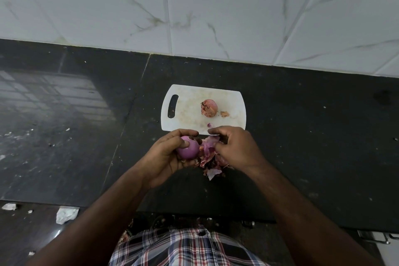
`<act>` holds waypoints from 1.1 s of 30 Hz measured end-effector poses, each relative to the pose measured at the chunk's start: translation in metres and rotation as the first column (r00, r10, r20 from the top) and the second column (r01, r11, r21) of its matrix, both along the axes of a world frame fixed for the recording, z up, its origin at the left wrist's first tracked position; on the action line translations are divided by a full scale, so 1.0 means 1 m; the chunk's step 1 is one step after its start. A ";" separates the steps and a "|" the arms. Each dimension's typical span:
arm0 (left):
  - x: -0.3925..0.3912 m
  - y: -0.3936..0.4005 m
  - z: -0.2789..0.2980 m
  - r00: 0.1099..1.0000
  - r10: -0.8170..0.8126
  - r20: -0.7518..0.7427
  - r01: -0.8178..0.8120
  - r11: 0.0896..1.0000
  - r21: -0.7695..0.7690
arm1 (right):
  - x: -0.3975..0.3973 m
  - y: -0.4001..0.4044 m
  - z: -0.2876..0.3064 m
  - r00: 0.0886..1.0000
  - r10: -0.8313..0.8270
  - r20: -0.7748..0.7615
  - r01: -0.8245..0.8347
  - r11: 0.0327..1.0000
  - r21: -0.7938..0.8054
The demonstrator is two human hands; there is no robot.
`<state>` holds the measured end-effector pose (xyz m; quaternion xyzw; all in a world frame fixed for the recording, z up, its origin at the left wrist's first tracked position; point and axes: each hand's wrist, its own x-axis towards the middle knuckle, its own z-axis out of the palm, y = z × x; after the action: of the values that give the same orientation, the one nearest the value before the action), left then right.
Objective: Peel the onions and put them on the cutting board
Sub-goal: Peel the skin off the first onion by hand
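a dark counter (302, 136) runs below a pale tiled wall (216, 11). on it lies a white cutting board (187, 119) carrying one unpeeled onion (209, 108). near its front edge, the left hand (166, 157) grips a smooth purple onion (188, 148) while the right hand (235, 149) pinches loose skins (210, 157) (more lie beneath on the counter).
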<state>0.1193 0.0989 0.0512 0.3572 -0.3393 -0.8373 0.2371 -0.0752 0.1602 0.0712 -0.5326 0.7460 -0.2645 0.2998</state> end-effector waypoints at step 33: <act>-0.004 0.003 0.004 0.995 0.065 0.082 -0.064 0.998 -0.007 | 0.020 0.000 -0.008 0.967 0.160 0.201 -0.123 0.975 -0.184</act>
<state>0.1151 0.1015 0.0552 0.4017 -0.3388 -0.8131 0.2506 -0.0552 0.1602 0.0636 -0.5766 0.6440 -0.3611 0.3498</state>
